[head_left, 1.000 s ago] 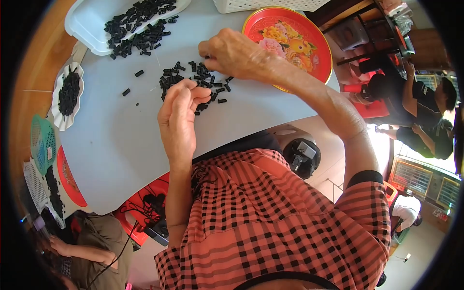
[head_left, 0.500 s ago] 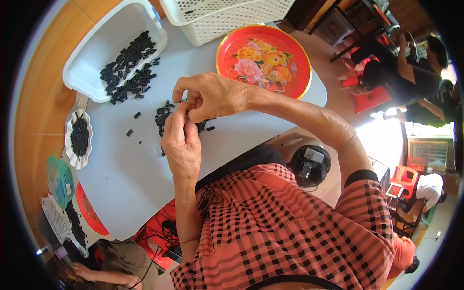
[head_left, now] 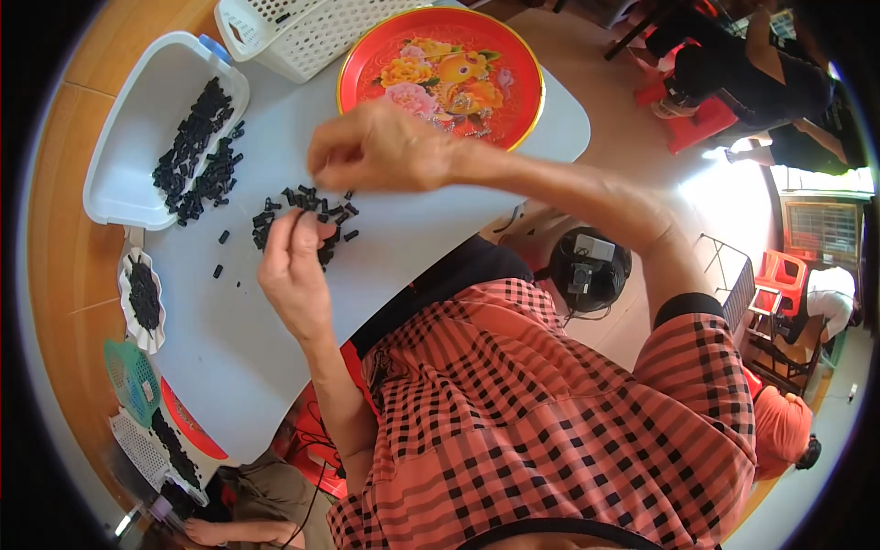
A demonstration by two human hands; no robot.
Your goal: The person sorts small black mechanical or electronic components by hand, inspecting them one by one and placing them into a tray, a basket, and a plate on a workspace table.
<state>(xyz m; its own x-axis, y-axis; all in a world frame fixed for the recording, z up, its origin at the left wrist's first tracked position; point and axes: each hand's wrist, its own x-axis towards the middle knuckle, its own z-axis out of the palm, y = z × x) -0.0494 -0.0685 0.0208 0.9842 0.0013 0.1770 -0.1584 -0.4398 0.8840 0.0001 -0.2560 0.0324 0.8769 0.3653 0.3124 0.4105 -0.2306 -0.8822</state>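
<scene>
My left hand point(head_left: 298, 275) is closed in a pinch beside a loose pile of small black cylindrical pieces point(head_left: 298, 197) on the pale table. A small dark piece point(head_left: 298, 218) shows at its fingertips; its exact kind cannot be made out. Above the pile, toward the red tray, my right hand point(head_left: 390, 147) is raised with curled fingers. Motion smears those fingers, so whether they hold anything is unclear. The round red tray point(head_left: 348, 87) has a flower pattern and small silvery bits point(head_left: 469, 124) on its near side.
A white tub point(head_left: 115, 183) with more black pieces point(head_left: 197, 137) stands at left. Below it is a scalloped white dish point(head_left: 156, 339) of thin black pieces. A perforated white basket point(head_left: 312, 46) is at the far edge. Another person's hand point(head_left: 206, 532) shows lower left; several people sit at right.
My right hand has lifted away from my left hand; the two were together over the pile. My left hand stays low by the pile, still pinched. The whole view has shifted slightly.
</scene>
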